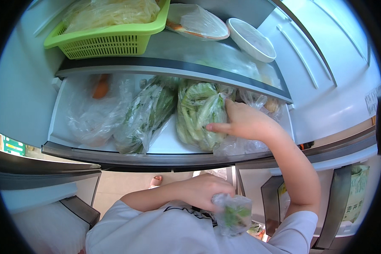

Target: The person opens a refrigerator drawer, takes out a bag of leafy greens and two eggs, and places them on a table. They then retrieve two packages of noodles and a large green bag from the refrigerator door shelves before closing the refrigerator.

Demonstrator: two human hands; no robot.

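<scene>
My left hand [206,192] is closed around the gathered top of a small clear plastic bag [233,217] with green leafy bits inside, held in front of my shirt. My right hand [246,120] reaches into the fridge drawer [165,139]. Its thumb and index finger are spread against a clear bag of pale green leafy vegetables [197,117], near the knot. The other fingers are hidden, so a grip is unclear. Left of that bag lies a bag of darker leafy greens [147,117]. A clear bag with an orange item [101,87] fills the drawer's left side.
Above the drawer, a glass shelf [184,47] carries a green plastic basket [104,43], a film-covered plate [200,23] and a white bowl [252,39]. More plastic bags [241,146] lie at the drawer's right. Open doors with bins [273,200] flank me.
</scene>
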